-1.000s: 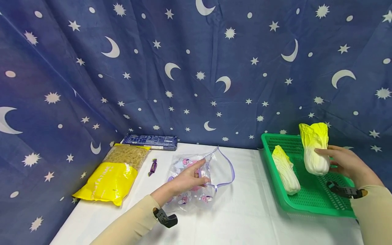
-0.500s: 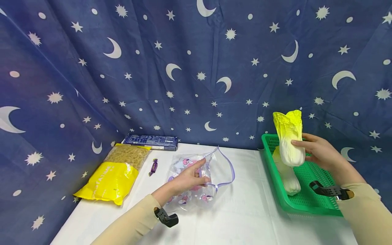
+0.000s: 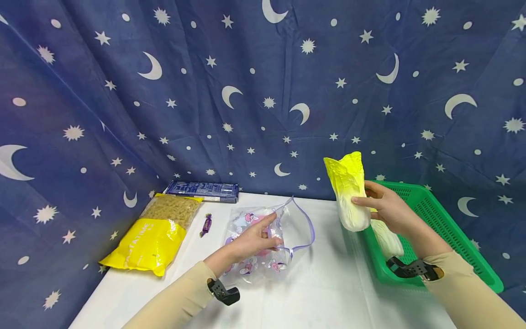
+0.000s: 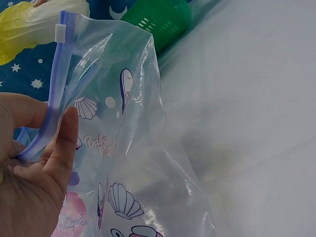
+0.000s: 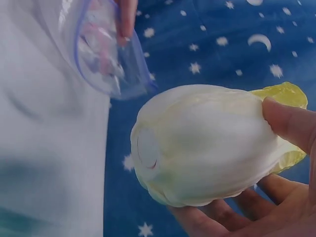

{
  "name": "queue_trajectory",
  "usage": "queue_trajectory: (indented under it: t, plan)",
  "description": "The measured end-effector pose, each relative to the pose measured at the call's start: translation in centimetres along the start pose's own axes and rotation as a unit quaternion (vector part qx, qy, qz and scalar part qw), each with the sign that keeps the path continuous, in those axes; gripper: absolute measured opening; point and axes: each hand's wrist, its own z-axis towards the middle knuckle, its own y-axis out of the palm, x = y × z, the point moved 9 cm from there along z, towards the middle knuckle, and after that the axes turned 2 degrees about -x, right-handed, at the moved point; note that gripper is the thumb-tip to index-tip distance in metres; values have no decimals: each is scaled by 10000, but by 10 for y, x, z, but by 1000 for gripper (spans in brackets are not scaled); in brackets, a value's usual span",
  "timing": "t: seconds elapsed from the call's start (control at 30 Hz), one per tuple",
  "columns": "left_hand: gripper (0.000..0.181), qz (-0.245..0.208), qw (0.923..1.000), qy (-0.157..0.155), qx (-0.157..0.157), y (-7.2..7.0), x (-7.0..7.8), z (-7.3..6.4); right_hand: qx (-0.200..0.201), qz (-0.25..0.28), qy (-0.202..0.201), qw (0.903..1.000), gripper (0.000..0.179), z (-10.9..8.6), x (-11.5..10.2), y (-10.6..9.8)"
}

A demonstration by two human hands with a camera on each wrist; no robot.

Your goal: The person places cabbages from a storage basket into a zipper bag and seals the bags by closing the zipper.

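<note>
My right hand (image 3: 388, 208) grips a napa cabbage (image 3: 349, 196), leaves up, in the air left of the green basket. In the right wrist view its white base (image 5: 197, 143) faces the bag, thumb on one side and fingers beneath. My left hand (image 3: 255, 237) pinches the purple zip edge of a clear printed zip bag (image 3: 250, 267), whose mouth stands open toward the right. The left wrist view shows thumb and fingers on that edge (image 4: 49, 108), with a white slider (image 4: 60, 33) farther along. Another cabbage (image 3: 386, 240) lies in the basket, partly behind my right hand.
The green basket (image 3: 456, 233) stands at the table's right side. A yellow pasta bag (image 3: 152, 237), a purple wrapped candy (image 3: 206, 225) and a dark blue packet (image 3: 203, 189) lie at the left. A starry blue curtain (image 3: 263, 114) hangs behind the white table (image 3: 324, 292).
My right hand has carried the cabbage leftward, from over the basket to beyond its left rim. The basket has turned slightly. My left hand holds the bag in the same place.
</note>
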Motion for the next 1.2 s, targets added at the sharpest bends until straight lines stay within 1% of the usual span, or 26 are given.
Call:
queue_trajectory:
  t: [0.23,0.37,0.47,0.6,0.83,0.9,1.0,1.07,1.13,1.2]
  plan:
    - [90,70,10000,-49,-12,1,1,0,-99,-291,-357,9989,83,4,-4,40]
    - [90,117,9999,-49,-24,1,1,0,-11,-665,-317,9973,82,7,2,55]
    - [90,169,9998,-42,-10,0,1,0,54,-1045,-310,9940,81,7,5,63]
    - [90,191,9998,-40,15,0,3,0,40,-1404,-379,9894,80,5,5,71]
    - [90,206,9998,-41,20,1,4,1,177,-1827,-471,9819,76,4,8,76]
    - [90,195,9998,-51,30,1,4,2,219,-2004,-487,9783,74,4,10,77]
    - [91,140,9998,-105,83,0,4,2,387,-2479,-551,9664,72,4,11,80]
    - [92,125,9997,-165,143,-1,3,2,568,-2906,-640,9530,70,3,11,83]
    - [92,99,9995,-220,190,-2,2,3,753,-3358,-793,9356,68,3,9,87]
    - [93,69,9994,-258,220,-2,2,3,870,-3829,-1013,9141,66,2,8,92]
